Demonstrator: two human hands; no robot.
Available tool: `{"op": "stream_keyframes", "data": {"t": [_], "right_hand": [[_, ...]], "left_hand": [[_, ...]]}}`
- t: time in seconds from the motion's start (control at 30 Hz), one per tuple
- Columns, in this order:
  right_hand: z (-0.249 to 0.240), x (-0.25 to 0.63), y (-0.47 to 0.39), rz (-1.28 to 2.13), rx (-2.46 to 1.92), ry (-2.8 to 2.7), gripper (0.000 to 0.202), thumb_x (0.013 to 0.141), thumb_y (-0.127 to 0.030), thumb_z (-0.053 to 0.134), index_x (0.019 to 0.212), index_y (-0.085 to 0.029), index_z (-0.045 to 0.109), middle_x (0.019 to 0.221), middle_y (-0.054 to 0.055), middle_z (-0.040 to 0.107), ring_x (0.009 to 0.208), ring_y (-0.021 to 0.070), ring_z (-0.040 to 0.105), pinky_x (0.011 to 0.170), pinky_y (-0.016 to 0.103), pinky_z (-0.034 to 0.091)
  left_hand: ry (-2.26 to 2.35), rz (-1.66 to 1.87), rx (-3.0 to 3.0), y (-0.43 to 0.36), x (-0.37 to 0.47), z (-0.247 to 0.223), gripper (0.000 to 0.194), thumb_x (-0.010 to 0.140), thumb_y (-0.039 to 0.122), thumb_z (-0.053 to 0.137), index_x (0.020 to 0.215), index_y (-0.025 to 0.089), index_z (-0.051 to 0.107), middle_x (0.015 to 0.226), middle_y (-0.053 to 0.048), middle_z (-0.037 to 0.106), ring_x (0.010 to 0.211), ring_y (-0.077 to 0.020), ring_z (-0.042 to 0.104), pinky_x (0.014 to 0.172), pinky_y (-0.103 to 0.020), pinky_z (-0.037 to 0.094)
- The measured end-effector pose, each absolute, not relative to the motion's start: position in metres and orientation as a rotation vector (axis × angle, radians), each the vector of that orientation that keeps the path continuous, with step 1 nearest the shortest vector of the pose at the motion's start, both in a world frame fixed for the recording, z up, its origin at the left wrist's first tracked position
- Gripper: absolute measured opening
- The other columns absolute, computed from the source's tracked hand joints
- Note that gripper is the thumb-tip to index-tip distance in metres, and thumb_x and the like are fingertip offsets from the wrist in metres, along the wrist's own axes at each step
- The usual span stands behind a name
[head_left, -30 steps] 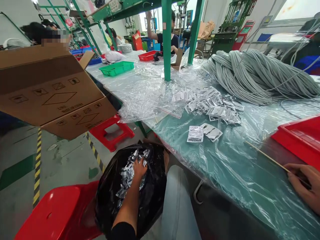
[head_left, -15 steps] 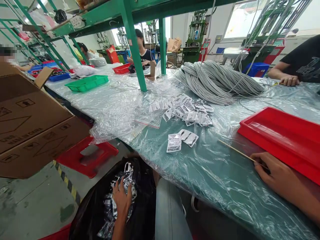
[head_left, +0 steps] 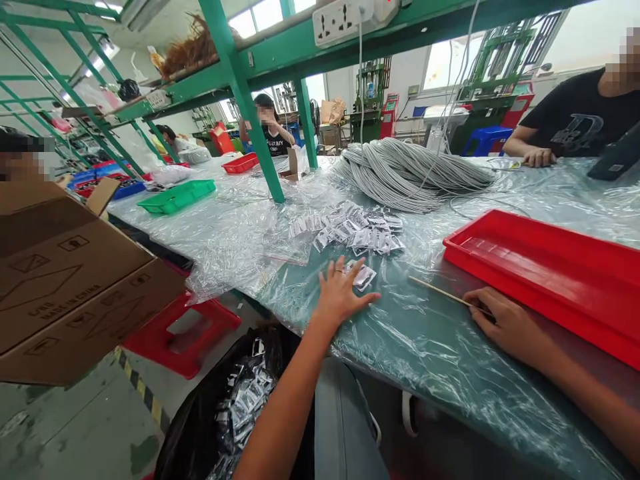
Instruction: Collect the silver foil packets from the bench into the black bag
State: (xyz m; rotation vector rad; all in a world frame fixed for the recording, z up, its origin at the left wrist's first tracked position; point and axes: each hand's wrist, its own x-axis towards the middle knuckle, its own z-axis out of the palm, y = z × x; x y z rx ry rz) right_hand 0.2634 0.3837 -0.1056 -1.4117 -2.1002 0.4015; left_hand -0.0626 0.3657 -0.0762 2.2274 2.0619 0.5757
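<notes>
Left hand [head_left: 343, 293], fingers spread and released, lies flat on the worktop [head_left: 425, 347], touching two small packets [head_left: 364, 275] just below the packet pile [head_left: 350, 230]. Right hand [head_left: 505, 323] rests beside the red tray [head_left: 545, 267], apparently pinching a thin stick [head_left: 440, 293]. Black bag [head_left: 225, 413] of packets sits below the worktop edge.

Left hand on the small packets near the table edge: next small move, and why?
Probably close the fingers on the packets. The left hand lies flat and spread over them, gripping nothing, while the right hand pins a thin stick beside the red tray.
</notes>
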Motion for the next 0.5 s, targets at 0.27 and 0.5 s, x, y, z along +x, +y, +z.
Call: {"op": "stream_keyframes", "data": {"t": [0.27,0.5], "right_hand": [[-0.109,0.273,0.385,0.393,-1.358,-2.153,0.024,0.080,-0.042,0.045,0.091,-0.023,0.056,0.091,0.011,0.068,0.080,0.0277,0.067,0.076,0.043,0.055],[-0.113,0.275,0.385,0.350,-1.380,-2.183,0.028,0.080,-0.049,0.036,0.092,-0.027,0.050,0.093,0.012,0.064,0.077,0.0325,0.064,0.072,0.051,0.051]], "left_hand": [[1.963,0.773,2.496,0.312,-0.076,-0.094,0.048,0.084,0.039,0.065,0.131,0.032,0.059,0.130,-0.010,0.057,0.127,-0.0313,0.049,0.106,-0.049,0.043],[2.493,1.464,2.045,0.159,-0.163,-0.154,0.034,0.091,0.024,0.048,0.122,0.021,0.060,0.117,-0.011,0.062,0.111,-0.0232,0.060,0.100,-0.041,0.048]]}}
